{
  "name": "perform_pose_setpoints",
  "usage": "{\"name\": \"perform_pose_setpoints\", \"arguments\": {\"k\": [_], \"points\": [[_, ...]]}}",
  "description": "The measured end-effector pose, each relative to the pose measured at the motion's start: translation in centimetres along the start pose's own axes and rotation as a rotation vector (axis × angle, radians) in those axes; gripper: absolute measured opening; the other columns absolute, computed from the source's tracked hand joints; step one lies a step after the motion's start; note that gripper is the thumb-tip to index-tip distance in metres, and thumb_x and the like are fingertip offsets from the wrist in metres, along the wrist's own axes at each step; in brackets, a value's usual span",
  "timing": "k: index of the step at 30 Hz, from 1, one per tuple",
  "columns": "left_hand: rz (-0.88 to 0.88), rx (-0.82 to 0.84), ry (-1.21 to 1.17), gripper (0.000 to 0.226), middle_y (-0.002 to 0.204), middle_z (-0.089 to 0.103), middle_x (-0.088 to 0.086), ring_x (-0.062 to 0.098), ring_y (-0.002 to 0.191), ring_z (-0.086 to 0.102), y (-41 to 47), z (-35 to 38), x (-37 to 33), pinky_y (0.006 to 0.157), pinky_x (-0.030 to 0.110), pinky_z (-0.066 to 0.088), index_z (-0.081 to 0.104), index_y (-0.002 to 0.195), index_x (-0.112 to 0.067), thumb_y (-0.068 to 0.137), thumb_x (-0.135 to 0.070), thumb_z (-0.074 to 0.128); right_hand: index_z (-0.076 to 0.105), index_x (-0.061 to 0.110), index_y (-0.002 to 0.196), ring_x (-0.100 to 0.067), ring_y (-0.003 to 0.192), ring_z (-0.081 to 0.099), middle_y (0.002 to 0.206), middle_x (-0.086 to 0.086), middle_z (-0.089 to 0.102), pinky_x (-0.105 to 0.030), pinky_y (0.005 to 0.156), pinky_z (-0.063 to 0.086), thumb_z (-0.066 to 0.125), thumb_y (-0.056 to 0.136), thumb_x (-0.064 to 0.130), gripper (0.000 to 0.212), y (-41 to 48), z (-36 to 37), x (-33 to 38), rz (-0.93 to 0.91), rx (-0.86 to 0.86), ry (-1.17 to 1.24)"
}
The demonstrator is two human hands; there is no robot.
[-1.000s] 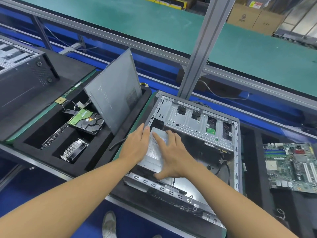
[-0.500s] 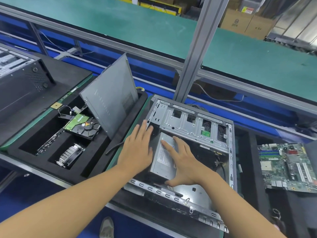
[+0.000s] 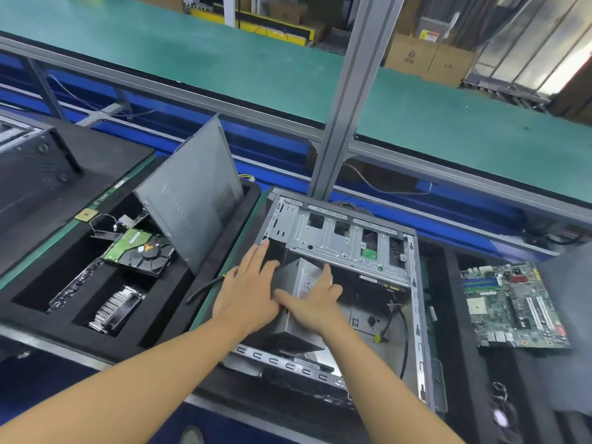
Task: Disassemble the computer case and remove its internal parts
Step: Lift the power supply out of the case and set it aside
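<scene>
One computer case [image 3: 339, 241] lies open on the bench, and one power supply [image 3: 302, 275] stands tilted inside it, near its left wall. Two hands are on this box: the left hand [image 3: 246, 290] presses flat on its side with straight fingers, and the right hand [image 3: 315, 302] grasps its top with bent fingers. The black foam tray [image 3: 41, 322] at the left holds one side panel [image 3: 192, 200], one hard drive [image 3: 141, 251] and one heatsink [image 3: 115, 306]. One motherboard [image 3: 512, 306] lies at the right. A green conveyor belt [image 3: 224, 59] runs behind. The hands hide the middle of the power supply.
</scene>
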State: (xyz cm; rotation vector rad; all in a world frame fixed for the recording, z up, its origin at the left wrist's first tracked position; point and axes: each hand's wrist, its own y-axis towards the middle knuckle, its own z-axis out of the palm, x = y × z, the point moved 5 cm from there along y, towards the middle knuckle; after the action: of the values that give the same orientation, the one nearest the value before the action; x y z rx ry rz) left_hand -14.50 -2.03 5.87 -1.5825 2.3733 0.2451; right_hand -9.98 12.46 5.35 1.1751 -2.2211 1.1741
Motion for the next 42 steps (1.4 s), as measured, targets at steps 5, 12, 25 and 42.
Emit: {"name": "perform_pose_setpoints", "arguments": {"k": [5,12,25,42], "points": [[0.038,-0.079,-0.234,0.070,0.166,0.001,-0.010,0.007,0.152,0.004,-0.4,-0.9,0.3,0.113,0.041,0.036,0.031,0.152,-0.021,0.088,-0.021,0.057,-0.011,0.038,0.157,-0.038,0.125,0.048,0.155,-0.013,0.014,-0.037,0.091,0.039,0.067,0.072,0.053,0.116,0.3,0.2,0.1,0.000,-0.061,0.072],[-0.084,-0.163,-0.519,0.055,0.161,0.025,-0.014,0.002,0.146,0.021,-0.6,-1.0,1.1,0.117,0.044,0.031,0.040,0.147,-0.020,0.093,-0.011,0.041,0.014,0.041,0.151,-0.026,0.079,0.070,0.130,-0.017,0.059,-0.039,0.074,0.057,0.071,0.064,0.045,0.104,-1.2,-4.1,1.3,-0.045,0.010,0.235],[-0.022,-0.146,-0.637,0.063,0.147,0.050,-0.010,0.014,0.136,0.044,-0.6,-1.6,0.9,0.116,0.042,0.035,0.044,0.147,-0.027,0.085,-0.016,0.038,0.067,0.016,0.083,-0.024,0.052,0.067,0.068,-0.008,0.071,-0.040,0.052,0.056,0.071,0.067,0.046,0.035,-3.6,-12.8,1.3,0.135,0.197,0.975],[-0.152,-0.220,-0.956,0.039,0.127,0.060,-0.013,0.005,0.125,0.053,-0.8,-1.2,1.8,0.108,0.040,0.043,0.055,0.125,-0.029,0.095,-0.017,0.034,0.067,0.020,0.100,-0.030,0.089,0.065,0.110,-0.006,0.067,-0.046,0.065,0.060,0.076,0.064,0.044,0.044,-2.9,-14.1,-1.6,0.175,0.286,1.193]]}}
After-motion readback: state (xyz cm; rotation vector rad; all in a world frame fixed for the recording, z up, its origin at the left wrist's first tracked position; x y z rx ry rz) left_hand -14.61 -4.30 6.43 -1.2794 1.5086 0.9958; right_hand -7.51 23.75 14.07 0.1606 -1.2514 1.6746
